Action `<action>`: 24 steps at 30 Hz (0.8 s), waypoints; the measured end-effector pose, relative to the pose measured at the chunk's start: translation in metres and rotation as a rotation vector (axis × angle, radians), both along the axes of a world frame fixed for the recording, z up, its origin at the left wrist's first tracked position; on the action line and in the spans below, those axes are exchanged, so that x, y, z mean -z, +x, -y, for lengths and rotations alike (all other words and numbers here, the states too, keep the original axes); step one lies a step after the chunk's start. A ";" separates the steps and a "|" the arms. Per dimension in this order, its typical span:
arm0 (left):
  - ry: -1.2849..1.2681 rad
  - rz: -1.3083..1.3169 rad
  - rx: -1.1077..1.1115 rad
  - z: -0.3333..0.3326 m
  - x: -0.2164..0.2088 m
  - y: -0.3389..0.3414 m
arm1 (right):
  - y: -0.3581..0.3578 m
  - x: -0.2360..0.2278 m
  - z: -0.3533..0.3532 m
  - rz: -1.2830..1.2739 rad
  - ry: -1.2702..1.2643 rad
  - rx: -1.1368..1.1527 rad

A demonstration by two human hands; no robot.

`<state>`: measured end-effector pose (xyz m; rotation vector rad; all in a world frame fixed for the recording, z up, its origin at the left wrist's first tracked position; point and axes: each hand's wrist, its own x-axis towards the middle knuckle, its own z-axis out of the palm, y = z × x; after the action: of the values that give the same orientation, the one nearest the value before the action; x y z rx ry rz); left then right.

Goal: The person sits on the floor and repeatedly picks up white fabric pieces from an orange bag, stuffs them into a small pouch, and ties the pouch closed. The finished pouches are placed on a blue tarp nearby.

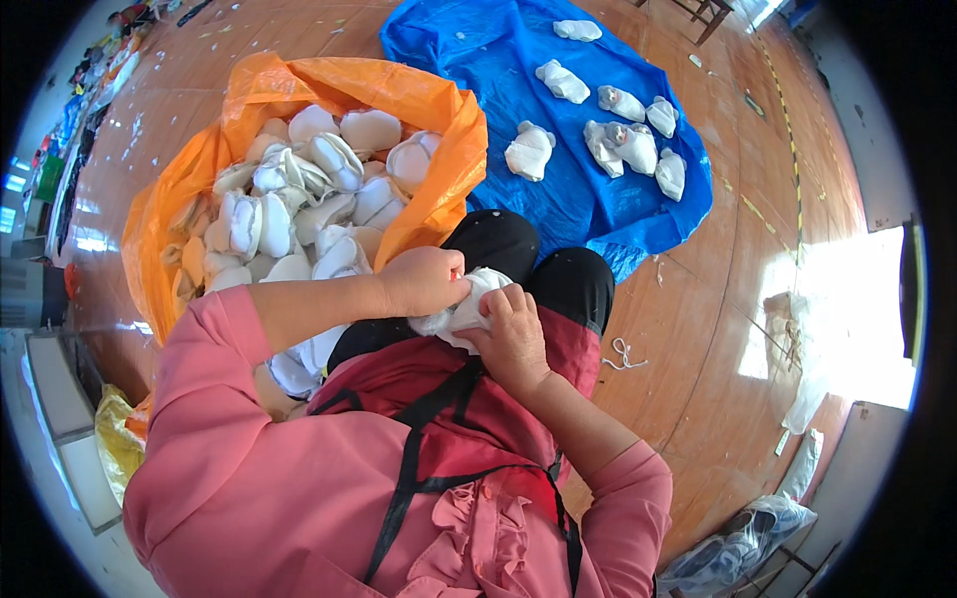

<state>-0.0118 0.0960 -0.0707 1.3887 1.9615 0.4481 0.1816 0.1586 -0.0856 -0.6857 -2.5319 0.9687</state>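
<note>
Over my lap, a soft white cloth piece (463, 319) is gripped between both hands. My left hand (427, 283) pinches its upper left side with curled fingers. On the other side, my right hand (513, 339) has its thumb and fingers closed on the cloth. Parts of the piece are hidden behind my fingers. Just past my left forearm, an orange sack (439, 189) gapes wide, full of white and beige padded fabric pieces (334, 159). Beyond my knees lies a blue tarp (498, 75) with several small white bundles, one of them a rounded bundle (529, 151) standing apart.
A white string (623, 353) lies on the reddish-brown floor (658, 399) right of my knees. Clear plastic bags (738, 543) are at the lower right. A yellow bag (118, 439) is at the left edge, and wooden furniture legs (710, 18) show at the far right.
</note>
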 end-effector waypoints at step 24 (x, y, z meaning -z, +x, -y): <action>-0.272 0.992 -0.522 0.013 0.006 0.018 | 0.018 -0.013 -0.026 -0.052 -0.069 -0.118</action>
<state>0.0061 0.0829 -0.0767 0.3086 1.4132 0.8622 0.2000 0.1847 -0.0728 -0.5281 -2.5270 1.1036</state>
